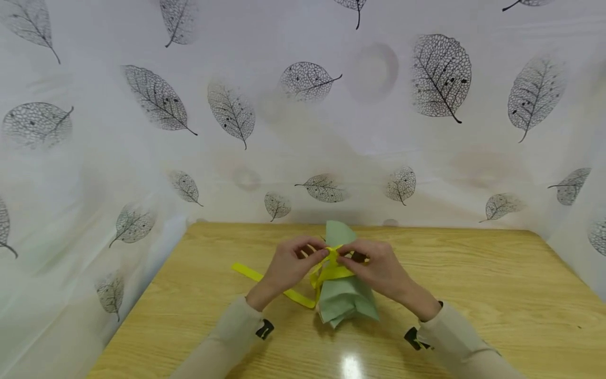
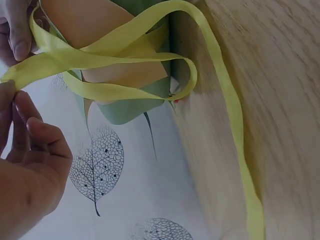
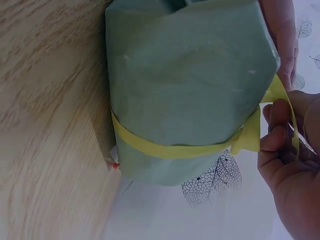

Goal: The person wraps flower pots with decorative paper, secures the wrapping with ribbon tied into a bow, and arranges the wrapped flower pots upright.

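A bundle wrapped in sage-green paper (image 1: 347, 297) lies on the table, with a yellow ribbon (image 1: 336, 272) around it. The paper's inner side (image 2: 85, 22) looks tan in the left wrist view. My left hand (image 1: 291, 263) pinches the ribbon above the bundle between thumb and fingertips. Opposite it, close by, my right hand (image 1: 381, 268) also pinches ribbon. Loops of ribbon (image 2: 135, 92) hang slack beside the paper, and one long tail (image 1: 248, 272) trails left under my left wrist. In the right wrist view a ribbon band (image 3: 175, 151) crosses the green paper. What the paper encloses is mostly hidden.
The wooden table (image 1: 450, 273) stretches to both sides. Behind it hangs a pale curtain (image 1: 303, 137) printed with dark leaf skeletons, which also runs along the left side. A small red bit (image 3: 115, 165) shows at the bundle's end near the tabletop.
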`<state>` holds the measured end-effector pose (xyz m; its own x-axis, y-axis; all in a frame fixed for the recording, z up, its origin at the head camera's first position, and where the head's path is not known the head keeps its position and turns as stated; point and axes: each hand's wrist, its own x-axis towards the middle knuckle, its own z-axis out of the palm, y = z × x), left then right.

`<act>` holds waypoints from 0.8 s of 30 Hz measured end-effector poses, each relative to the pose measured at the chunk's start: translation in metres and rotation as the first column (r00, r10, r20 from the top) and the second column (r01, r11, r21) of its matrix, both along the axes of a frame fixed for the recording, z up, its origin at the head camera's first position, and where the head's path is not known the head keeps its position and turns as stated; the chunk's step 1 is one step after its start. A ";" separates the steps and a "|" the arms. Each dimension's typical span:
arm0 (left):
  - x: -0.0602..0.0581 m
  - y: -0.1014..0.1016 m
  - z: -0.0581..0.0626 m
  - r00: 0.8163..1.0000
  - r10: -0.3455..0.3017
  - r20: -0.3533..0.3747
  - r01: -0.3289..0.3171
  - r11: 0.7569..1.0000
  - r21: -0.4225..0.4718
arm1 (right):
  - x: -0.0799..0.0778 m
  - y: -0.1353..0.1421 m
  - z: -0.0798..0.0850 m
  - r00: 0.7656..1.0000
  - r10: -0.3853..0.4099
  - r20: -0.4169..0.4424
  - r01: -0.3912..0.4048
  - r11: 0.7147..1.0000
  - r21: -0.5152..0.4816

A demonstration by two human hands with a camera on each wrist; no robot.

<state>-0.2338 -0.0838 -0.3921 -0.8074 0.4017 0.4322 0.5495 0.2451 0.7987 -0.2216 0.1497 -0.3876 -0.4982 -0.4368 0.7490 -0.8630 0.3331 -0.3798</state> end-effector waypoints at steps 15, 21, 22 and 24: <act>-0.003 -0.014 -0.010 0.886 -0.117 0.449 0.030 0.980 0.196 | 0.025 0.061 0.014 0.993 -0.113 -0.043 0.116 0.991 0.068; -0.002 -0.015 -0.011 0.817 -0.199 0.541 0.029 0.952 0.306 | 0.040 0.097 0.019 0.975 -0.222 0.007 0.219 0.966 0.136; -0.002 -0.015 -0.012 0.810 -0.211 0.546 0.031 0.947 0.320 | 0.042 0.102 0.019 0.973 -0.231 0.014 0.226 0.962 0.150; -0.002 -0.014 -0.013 0.795 -0.235 0.560 0.030 0.936 0.350 | 0.046 0.113 0.019 0.968 -0.251 0.029 0.241 0.952 0.187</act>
<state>-0.2361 -0.0982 -0.4046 -0.8915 0.4528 0.0134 -0.0401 -0.1085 0.9933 -0.1757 0.2623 -0.3684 -0.6432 -0.4210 0.6396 -0.7263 0.5998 -0.3357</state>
